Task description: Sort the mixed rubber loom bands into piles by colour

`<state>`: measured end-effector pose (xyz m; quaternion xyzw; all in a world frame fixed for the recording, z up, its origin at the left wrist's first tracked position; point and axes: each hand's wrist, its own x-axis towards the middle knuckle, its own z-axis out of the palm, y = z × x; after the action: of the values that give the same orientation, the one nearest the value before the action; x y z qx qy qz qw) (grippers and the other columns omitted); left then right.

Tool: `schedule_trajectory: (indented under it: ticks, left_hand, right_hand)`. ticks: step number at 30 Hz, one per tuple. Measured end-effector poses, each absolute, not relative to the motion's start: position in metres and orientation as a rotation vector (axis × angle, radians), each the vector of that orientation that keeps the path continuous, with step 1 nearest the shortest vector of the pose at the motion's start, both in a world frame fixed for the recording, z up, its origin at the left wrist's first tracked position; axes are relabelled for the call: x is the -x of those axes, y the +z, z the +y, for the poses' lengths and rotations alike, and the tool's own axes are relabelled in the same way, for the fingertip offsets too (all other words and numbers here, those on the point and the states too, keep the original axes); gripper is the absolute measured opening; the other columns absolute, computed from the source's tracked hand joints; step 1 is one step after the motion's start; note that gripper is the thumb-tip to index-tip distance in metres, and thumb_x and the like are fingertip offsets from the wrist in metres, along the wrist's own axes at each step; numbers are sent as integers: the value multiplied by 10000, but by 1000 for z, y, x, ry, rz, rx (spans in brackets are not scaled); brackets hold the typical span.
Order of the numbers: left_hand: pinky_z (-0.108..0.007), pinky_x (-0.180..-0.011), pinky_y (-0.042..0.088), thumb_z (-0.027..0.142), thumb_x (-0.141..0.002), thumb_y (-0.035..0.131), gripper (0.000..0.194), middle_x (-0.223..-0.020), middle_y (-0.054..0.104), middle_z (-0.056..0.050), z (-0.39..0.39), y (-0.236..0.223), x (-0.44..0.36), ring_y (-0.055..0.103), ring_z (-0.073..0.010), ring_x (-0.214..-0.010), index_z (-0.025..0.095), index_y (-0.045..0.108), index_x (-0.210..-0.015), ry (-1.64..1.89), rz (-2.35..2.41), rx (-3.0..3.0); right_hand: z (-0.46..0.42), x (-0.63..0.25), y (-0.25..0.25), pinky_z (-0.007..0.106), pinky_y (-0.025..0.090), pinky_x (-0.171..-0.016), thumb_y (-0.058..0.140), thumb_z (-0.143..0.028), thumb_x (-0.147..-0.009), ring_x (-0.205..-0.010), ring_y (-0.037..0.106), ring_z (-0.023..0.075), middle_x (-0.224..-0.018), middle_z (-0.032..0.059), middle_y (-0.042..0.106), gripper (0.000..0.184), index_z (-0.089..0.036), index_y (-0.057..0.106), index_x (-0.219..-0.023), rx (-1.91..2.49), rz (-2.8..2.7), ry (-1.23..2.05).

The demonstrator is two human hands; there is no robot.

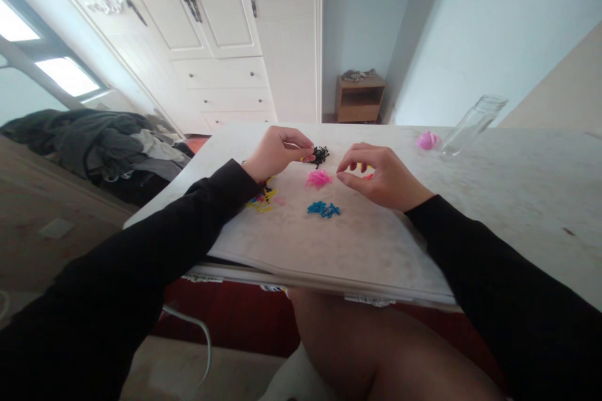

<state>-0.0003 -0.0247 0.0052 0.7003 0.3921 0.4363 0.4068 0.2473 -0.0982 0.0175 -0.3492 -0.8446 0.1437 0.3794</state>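
Small elastic bands lie on the white tabletop, sorted by colour. My left hand is closed in a pinch at the left edge of the black bands; a speck of yellow shows at its fingertips, and what they hold is unclear. To the right of the pink bands, my right hand has its thumb and forefinger drawn together, the contents too small to make out. It partly covers some yellow and red bits. Nearer me are the blue bands. Mixed coloured bands show beside my left sleeve.
At the right of the white table a clear glass bottle appears tilted, beside a pink-purple object. Dark clothes are heaped at the left. White cabinets and a small wooden nightstand stand beyond.
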Motion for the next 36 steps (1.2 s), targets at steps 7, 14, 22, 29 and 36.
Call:
schedule_trajectory:
  ticks: [7,14,22,29,36]
  left_hand:
    - [-363,-797,699,294,-742,927,245,-842,824,-77,-39,8,-11,823,-235,-840,133,778,-852,1137,917,-1860]
    - [-344,-815,690,317,-797,878,222,-898,828,-73,-42,7,-14,809,-210,-883,136,780,-879,1131,855,-1954]
    - [-361,-808,701,362,-813,882,262,-887,817,-65,-40,7,-13,809,-210,-860,139,766,-885,1148,867,-1965]
    - [-368,-804,701,345,-806,887,260,-863,806,-62,-41,7,-13,809,-214,-852,138,752,-885,1137,881,-1913]
    - [-379,-826,700,345,-818,882,247,-884,801,-63,-44,10,-13,806,-221,-880,147,754,-892,1116,938,-1910]
  right_hand:
    - [-100,-237,11,462,551,-978,705,-284,-901,-1076,686,277,-1186,116,765,286,-205,766,-1169,730,-2286,372]
    - [-99,-229,6,551,471,-1183,714,-273,-916,-1316,622,314,-1383,121,698,444,-254,737,-1359,621,-2359,358]
    - [-100,-231,10,549,516,-1153,702,-295,-935,-1304,645,311,-1420,127,700,467,-250,737,-1398,705,-2300,437]
    - [-99,-230,9,538,544,-1115,691,-285,-945,-1269,665,303,-1413,138,701,449,-234,742,-1388,773,-2276,474]
    - [-101,-230,11,461,596,-1001,684,-298,-954,-1220,676,282,-1380,126,712,409,-252,768,-1352,778,-2263,491]
